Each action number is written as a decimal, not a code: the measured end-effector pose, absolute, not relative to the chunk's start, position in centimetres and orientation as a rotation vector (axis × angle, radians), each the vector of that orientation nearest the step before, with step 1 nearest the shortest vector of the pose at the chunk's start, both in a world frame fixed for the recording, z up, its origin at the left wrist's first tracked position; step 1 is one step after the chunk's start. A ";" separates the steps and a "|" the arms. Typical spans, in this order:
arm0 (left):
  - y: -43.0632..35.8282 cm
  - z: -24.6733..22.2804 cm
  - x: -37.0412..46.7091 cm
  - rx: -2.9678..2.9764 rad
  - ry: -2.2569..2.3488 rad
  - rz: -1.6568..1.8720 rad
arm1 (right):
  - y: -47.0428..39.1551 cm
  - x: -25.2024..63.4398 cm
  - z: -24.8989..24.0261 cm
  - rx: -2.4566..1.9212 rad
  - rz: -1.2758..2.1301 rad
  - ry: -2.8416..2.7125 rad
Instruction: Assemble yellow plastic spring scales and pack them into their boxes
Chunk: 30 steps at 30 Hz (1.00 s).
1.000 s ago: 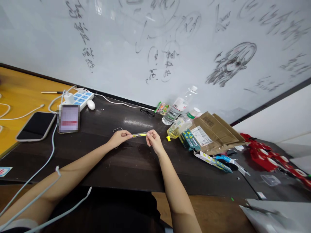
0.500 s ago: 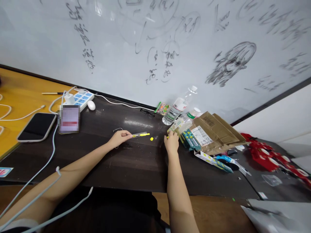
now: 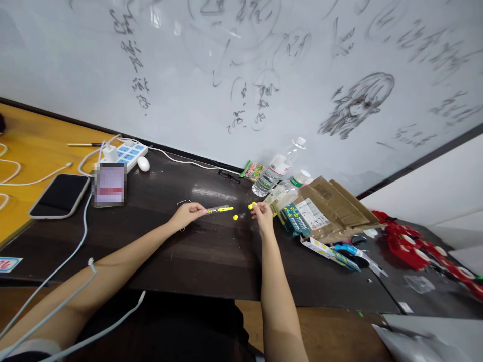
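Observation:
My left hand (image 3: 187, 215) pinches one end of a slim clear sleeve (image 3: 216, 209) with yellow print. A thin bright yellow strip (image 3: 226, 208) shows at the sleeve's far end, pointing right. On the dark table just right of it lies a small round yellow piece (image 3: 236, 217). My right hand (image 3: 263, 215) is closed on another small yellow piece (image 3: 251, 205), which sticks out left of the fingertips. Its exact kind is too small to make out. Behind that hand stand a clear water bottle (image 3: 269, 173) and a teal box with yellow characters (image 3: 293, 218).
An opened cardboard box (image 3: 332, 206) lies to the right, beside a long narrow box (image 3: 330, 253) and a blue-and-white tool (image 3: 360, 254). At left are a phone (image 3: 59, 196), a power strip (image 3: 128, 155) and a white mouse (image 3: 143, 164). White cables cross the left foreground.
My right hand has moved left and slightly up from beside the packages, and the yellow piece in its fingers now shows clearly. My left hand has hardly moved.

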<state>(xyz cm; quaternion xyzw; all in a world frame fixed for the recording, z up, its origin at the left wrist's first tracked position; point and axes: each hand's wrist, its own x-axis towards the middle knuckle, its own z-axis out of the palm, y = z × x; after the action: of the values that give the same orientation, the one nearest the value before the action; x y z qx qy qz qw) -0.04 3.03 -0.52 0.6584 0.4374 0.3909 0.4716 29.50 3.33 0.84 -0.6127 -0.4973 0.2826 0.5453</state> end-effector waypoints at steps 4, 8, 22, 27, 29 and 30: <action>3.1 -0.6 -0.1 1.614 1.089 1.007 | 3.0 25.9 0.9 -1.110 0.969 -1.088; 3.1 -0.8 0.0 1.630 1.093 1.022 | 2.3 23.8 0.9 -1.004 0.994 -1.117; 3.2 -1.1 0.1 1.672 1.064 1.005 | 2.2 24.1 0.7 -1.009 1.093 -1.234; 2.9 -0.8 0.1 1.685 1.073 1.016 | 2.1 24.0 0.6 -0.978 1.059 -1.306; 2.8 -0.6 0.1 1.692 1.074 1.009 | 2.0 23.9 0.6 -0.961 1.054 -1.309; 2.7 -0.6 0.1 1.694 1.076 1.008 | 2.0 23.9 0.5 -0.954 1.059 -1.311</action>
<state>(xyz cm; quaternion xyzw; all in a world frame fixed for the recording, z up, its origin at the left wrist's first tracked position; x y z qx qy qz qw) 0.09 2.72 -0.58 0.6799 0.4317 0.4047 0.4331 23.90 2.04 0.53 -0.4058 -0.5579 0.4504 0.5668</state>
